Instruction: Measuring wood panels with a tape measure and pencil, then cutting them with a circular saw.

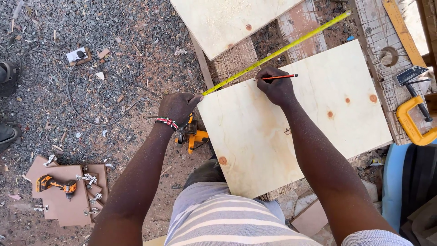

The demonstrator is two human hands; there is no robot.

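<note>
The plywood board lies flat on the work surface, one corner pointing toward the person. A yellow tape measure is stretched along the board's upper left edge, running up toward the top right of the view.

The left hand rests at the board's left corner, thumb extended and pressing the near end of the tape against the edge; its grip is otherwise loosely curled and holds nothing else. A beaded bracelet sits on that wrist.

The right hand is closed in a writing grip on a red pencil, the hand resting on the board just beside the tape. The pencil's point is hidden by the hand.

An orange clamp sits below the board's left corner. A second board lies beyond the tape. A yellow clamp lies at the right edge. On the gravel ground, an orange drill and several hinges rest on brown panels.
</note>
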